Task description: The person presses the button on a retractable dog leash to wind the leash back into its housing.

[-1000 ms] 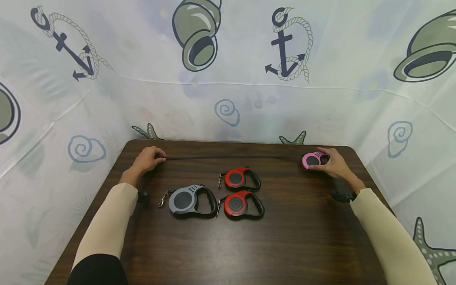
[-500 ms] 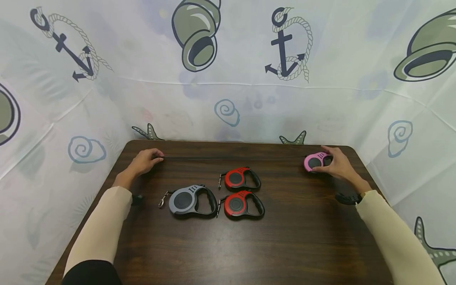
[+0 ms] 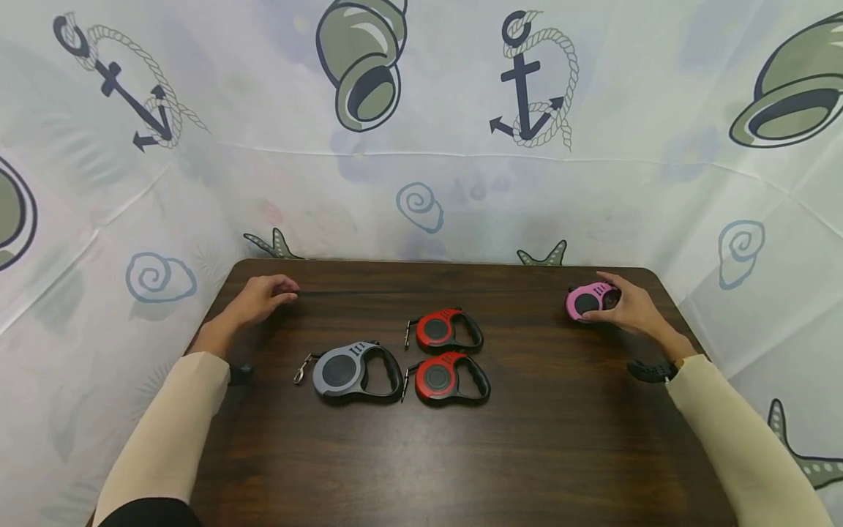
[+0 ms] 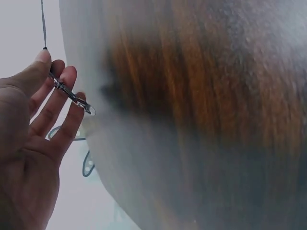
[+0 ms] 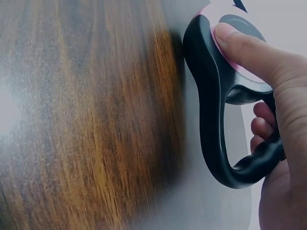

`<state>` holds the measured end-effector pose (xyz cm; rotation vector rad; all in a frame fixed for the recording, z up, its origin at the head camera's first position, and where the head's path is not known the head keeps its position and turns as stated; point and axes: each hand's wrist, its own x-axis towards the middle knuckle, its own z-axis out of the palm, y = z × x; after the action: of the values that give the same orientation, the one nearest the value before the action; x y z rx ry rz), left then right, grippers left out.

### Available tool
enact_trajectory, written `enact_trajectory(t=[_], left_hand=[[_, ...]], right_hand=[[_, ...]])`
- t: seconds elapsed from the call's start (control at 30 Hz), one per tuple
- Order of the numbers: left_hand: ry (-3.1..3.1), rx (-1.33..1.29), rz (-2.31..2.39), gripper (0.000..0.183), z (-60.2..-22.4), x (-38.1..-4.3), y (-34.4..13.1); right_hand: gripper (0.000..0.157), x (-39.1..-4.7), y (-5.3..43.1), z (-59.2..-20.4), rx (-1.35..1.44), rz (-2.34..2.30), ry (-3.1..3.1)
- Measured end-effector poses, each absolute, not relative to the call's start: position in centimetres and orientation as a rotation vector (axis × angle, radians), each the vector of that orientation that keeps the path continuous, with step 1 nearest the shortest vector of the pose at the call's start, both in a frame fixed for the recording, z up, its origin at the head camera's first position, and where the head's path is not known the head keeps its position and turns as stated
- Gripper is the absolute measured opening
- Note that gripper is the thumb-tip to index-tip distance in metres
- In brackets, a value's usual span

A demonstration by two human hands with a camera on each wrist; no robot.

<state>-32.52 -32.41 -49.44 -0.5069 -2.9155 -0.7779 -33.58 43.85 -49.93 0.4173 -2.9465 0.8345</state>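
Note:
My right hand (image 3: 628, 306) grips a pink and black retractable dog leash (image 3: 582, 302) near the table's far right corner. In the right wrist view the thumb presses on the pink casing (image 5: 216, 14), beside the black loop handle (image 5: 211, 115). Toward the far left corner, my left hand (image 3: 263, 298) pinches the end of the leash's cord. The left wrist view shows the thin cord (image 4: 43, 24) running up from the thumb tip, and the metal clip (image 4: 72, 97) lying across the fingers. Between both hands the dark cord (image 3: 395, 293) stretches straight along the table's back.
Nearer me on the brown table (image 3: 560, 439) lie a grey leash (image 3: 339, 370) and two red ones: an upper red leash (image 3: 435, 330) and a lower red leash (image 3: 437, 376). A patterned cloth (image 3: 461, 197) surrounds the table's back and sides.
My hands have moved slightly farther apart, the left hand leftward and the right hand rightward with the pink leash. The cord between them has grown longer. The other leashes lie where they were.

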Motion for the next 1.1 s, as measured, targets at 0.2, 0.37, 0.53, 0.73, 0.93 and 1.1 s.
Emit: enact_trajectory(t=[0.2, 0.37, 0.53, 0.73, 0.93, 1.1], left_hand=[[-2.973, -0.506, -0.763, 0.019, -48.4, -32.2, -32.4], [-2.997, -0.549, -0.741, 0.017, -47.8, -31.8, -32.7], [-2.998, -0.576, -0.758, 0.014, -47.7, -31.6, -33.2], [-2.984, -0.610, -0.775, 0.013, -47.6, -31.5, -33.4], [-3.007, -0.611, -0.794, 0.015, -47.5, -31.3, -33.4], [-3.014, -0.612, -0.793, 0.016, -47.5, -31.0, -33.5]], right_hand=[[0.098, -33.7, 44.2, -50.1, 0.401, 0.842, -2.963], [0.096, -33.6, 44.3, -50.0, 0.414, 0.837, -2.955], [0.098, -33.6, 44.5, -49.7, 0.420, 0.826, -2.969], [0.096, -33.6, 44.9, -49.7, 0.428, 0.826, -2.962], [0.088, -33.4, 45.0, -49.7, 0.436, 0.837, -2.956], [0.081, -33.3, 45.2, -49.9, 0.450, 0.846, -2.924]])
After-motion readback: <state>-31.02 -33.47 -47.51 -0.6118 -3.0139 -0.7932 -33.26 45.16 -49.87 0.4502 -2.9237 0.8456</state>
